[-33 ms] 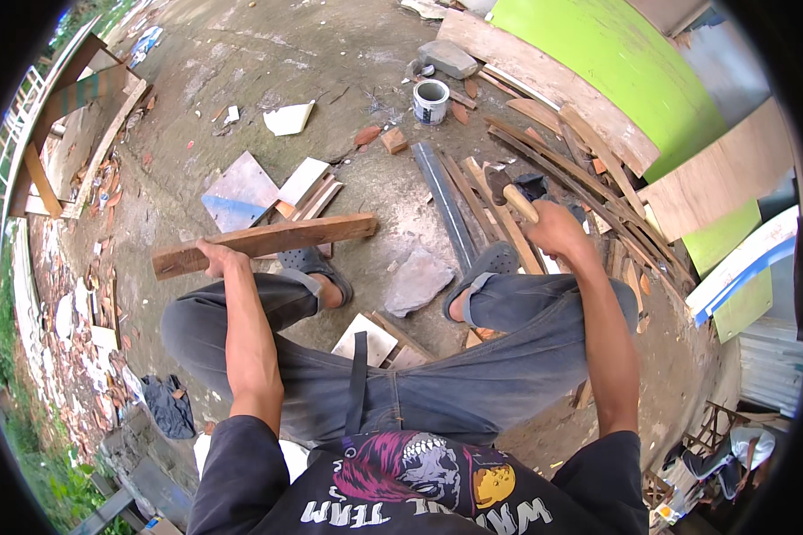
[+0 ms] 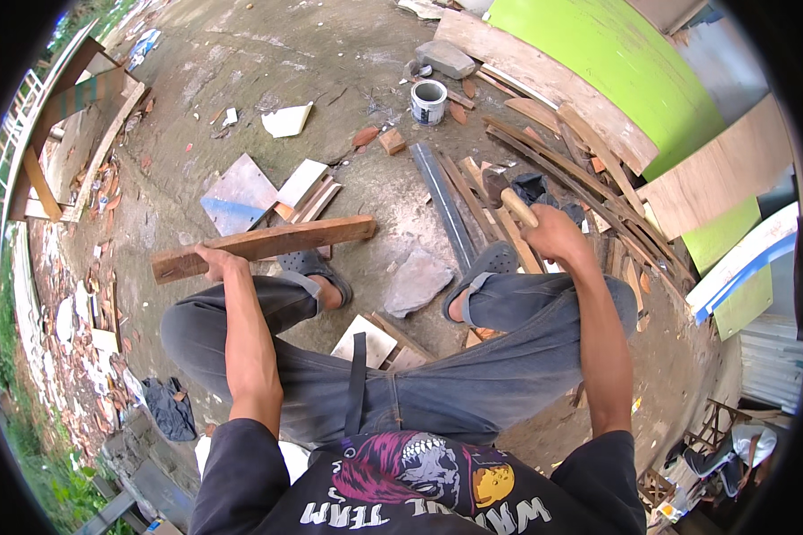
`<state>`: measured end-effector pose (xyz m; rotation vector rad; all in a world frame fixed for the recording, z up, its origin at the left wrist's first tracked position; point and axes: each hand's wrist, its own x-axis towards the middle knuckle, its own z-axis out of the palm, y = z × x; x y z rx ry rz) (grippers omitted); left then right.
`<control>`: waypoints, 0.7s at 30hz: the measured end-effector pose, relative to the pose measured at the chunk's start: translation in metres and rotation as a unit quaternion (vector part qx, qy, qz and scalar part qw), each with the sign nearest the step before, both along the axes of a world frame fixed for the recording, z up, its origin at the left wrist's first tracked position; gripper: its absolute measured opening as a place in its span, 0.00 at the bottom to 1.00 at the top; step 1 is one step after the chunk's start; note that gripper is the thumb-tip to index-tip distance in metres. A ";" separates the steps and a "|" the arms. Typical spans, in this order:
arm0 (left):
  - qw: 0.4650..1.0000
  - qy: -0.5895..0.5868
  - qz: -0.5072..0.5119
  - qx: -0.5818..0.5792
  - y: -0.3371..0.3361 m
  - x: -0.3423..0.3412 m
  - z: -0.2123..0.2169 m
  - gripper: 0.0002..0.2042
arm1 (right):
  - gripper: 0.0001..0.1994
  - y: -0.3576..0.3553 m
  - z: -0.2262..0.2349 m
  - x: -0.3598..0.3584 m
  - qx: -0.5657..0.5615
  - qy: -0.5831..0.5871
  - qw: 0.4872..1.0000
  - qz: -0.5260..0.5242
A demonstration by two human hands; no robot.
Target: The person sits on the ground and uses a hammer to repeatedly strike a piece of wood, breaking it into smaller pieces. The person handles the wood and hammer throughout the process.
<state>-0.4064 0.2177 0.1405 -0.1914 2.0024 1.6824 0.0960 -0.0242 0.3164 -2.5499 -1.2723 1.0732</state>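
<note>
My left hand grips a brown wooden plank near its left end. The plank lies crosswise above my left foot, tilted slightly up to the right. In my right hand is a hammer, held by its light wooden handle. Its dark head points up and left, over thin wooden strips on the ground. Between my feet rests a flat grey stone. Beyond it lies a dark grey bar, close to my right shoe.
Wood offcuts and a square board lie beyond my left foot. An open paint can stands farther off, near a grey rock. At right are piled wooden strips and a green panel.
The hammer and my right hand have shifted very slightly left. My left hand and the plank have hardly moved.
</note>
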 end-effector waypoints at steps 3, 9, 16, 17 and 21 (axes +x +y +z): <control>0.994 0.017 -0.048 0.095 0.004 -0.001 -0.019 0.42 | 0.14 -0.001 -0.007 -0.003 -0.011 -0.002 1.000 0.001; 0.926 0.024 -0.222 0.304 0.000 0.030 -0.003 0.34 | 0.16 0.012 -0.048 0.000 -0.053 -0.112 0.984 0.128; 0.928 0.196 -0.254 0.189 0.000 0.078 0.033 0.44 | 0.16 0.014 -0.071 -0.006 -0.043 -0.114 0.978 0.169; 0.931 0.199 -0.248 0.178 0.001 0.082 0.035 0.44 | 0.16 0.011 -0.076 -0.006 -0.039 -0.115 0.978 0.171; 0.933 0.236 -0.228 0.147 0.006 0.094 0.040 0.48 | 0.17 0.013 -0.092 -0.008 -0.063 -0.042 0.986 0.150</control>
